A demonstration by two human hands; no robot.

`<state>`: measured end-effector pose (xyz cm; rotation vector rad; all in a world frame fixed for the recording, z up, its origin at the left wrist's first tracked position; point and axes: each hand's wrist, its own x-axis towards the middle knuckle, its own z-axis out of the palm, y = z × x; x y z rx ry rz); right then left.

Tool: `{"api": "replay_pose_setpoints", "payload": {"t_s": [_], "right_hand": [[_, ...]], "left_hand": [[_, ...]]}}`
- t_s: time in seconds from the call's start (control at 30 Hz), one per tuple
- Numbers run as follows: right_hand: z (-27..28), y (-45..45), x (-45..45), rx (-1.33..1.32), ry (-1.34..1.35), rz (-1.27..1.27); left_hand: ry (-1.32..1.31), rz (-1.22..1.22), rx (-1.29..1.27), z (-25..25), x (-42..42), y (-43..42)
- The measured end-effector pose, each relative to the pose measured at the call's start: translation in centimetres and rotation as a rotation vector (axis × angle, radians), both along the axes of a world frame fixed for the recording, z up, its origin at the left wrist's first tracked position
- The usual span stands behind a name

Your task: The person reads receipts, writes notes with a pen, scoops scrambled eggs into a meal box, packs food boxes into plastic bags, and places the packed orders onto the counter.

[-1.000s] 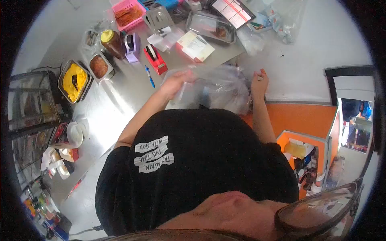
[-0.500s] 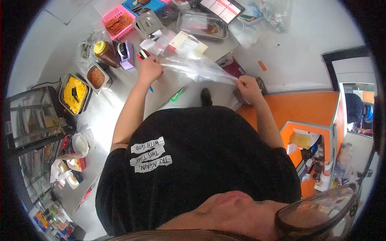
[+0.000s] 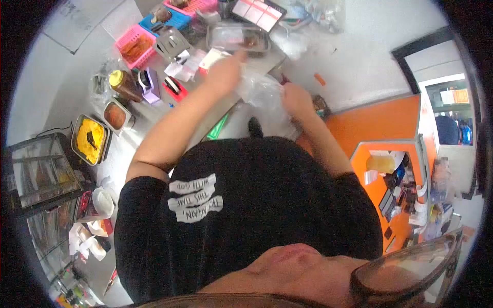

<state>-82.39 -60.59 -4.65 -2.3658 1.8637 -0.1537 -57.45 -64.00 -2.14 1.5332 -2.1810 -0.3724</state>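
A clear plastic bag hangs loosely between my two hands, in front of my body and over the front edge of the counter. My left hand is at the bag's left edge, slightly blurred, its fingers closed at the plastic and one fingertip pointing away from me. Gripping the bag's right edge is my right hand, closed. Just beyond my left hand lies a white and red packet, partly covered by it. A red and black stapler-like object rests on the counter left of my left forearm.
On the counter stand a tape dispenser, a brown sauce bottle, a pan of yellow food and a smaller pan of reddish food. Farther back are a pink basket, a lidded clear container and a tablet.
My left hand has moved right and my hands are closer together. The bag, stretched taut before, now hangs slacker. The view has shifted, and the red and black object is uncovered.
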Motion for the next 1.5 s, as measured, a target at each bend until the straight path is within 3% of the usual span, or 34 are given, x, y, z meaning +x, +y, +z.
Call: {"api": "replay_pose_setpoints", "payload": {"t_s": [0.03,0.1,0.17,0.23,0.3,0.33,0.37,0.4,0.43,0.53,0.57,0.63,0.73,0.83,0.93,1.0,1.03,1.1,1.13,1.2,1.23,1.33,1.4,1.43,1.5], "right_hand": [[1.8,-0.8,-1.8,0.009,0.145,0.111],[7.6,0.0,-4.1,-0.022,0.174,0.127],[13.8,2.1,-5.0,-0.198,-0.042,-0.001],[12.4,4.1,-6.7,-0.471,-0.242,-0.013],[3.7,4.5,-8.4,-0.444,-0.270,-0.035],[-1.9,4.2,-9.6,-0.364,-0.233,-0.054],[-8.1,4.7,-10.9,-0.165,-0.101,-0.074],[-14.2,5.5,-12.3,0.000,0.020,-0.067],[-18.7,6.3,-13.2,0.113,0.098,-0.053],[-21.1,10.6,-10.9,0.234,-0.672,-0.366],[-11.9,10.2,-7.1,0.253,-0.651,-0.395],[-10.6,9.2,-5.4,0.174,-0.398,-0.112],[-11.5,8.0,-5.6,0.135,-0.302,-0.138],[-6.6,4.8,-2.2,0.505,-1.451,-0.666],[-8.9,1.9,-0.5,1.376,-2.188,-0.092],[-2.6,1.6,1.9,1.645,-1.740,0.164],[-0.4,1.2,3.2,1.744,-1.500,0.284],[-0.5,-0.6,5.3,1.521,-1.746,0.247],[-0.6,-1.8,6.4,1.404,-1.855,0.221],[-1.2,-5.3,9.9,1.380,-1.645,0.373],[-2.0,-7.3,11.7,1.372,-1.541,0.442],[-15.6,-15.0,16.0,0.315,-0.134,0.367],[-15.9,-16.3,16.8,0.087,0.083,0.352],[-16.0,-17.0,17.7,0.119,0.086,0.309],[-16.9,-17.9,19.2,0.082,0.051,0.240]], "left_hand": [[-0.091,0.143,-0.093,-0.6,2.1,-2.0],[-0.158,0.252,-0.061,1.1,6.7,-7.7],[-0.041,0.307,-0.407,9.6,5.2,-4.6],[0.304,0.312,-0.677,14.1,3.1,1.5],[0.395,-0.299,-0.821,3.9,2.9,5.5],[0.083,-0.142,-0.118,-1.8,1.4,6.8],[-0.065,-0.080,0.452,-13.3,2.5,6.8],[0.173,-0.010,0.535,-19.1,4.3,10.0],[0.094,0.076,0.748,-22.6,5.5,10.6],[0.405,0.264,0.706,-14.9,4.8,13.3],[0.314,0.269,0.642,-15.4,5.6,13.6],[0.149,0.279,0.475,-16.4,7.6,12.0],[1.720,0.284,0.831,-7.8,9.1,13.4],[1.172,0.000,1.271,-8.8,12.9,16.1],[0.990,-0.007,1.218,-9.8,17.2,17.5],[1.854,-0.045,0.580,-13.1,21.0,18.8],[2.364,-0.074,0.529,-11.6,21.9,19.3],[2.131,0.060,0.607,-8.6,22.6,21.9],[1.803,0.229,0.611,-7.7,22.6,22.9],[1.125,0.508,0.579,-6.6,22.8,23.5],[1.146,0.662,0.536,-7.5,23.9,23.6],[1.073,1.145,0.407,-12.9,26.7,25.4],[1.096,1.312,0.296,-13.4,25.0,25.8],[1.108,1.400,0.230,-13.8,24.5,25.9],[1.015,1.286,0.155,-15.1,24.5,27.0]]}}
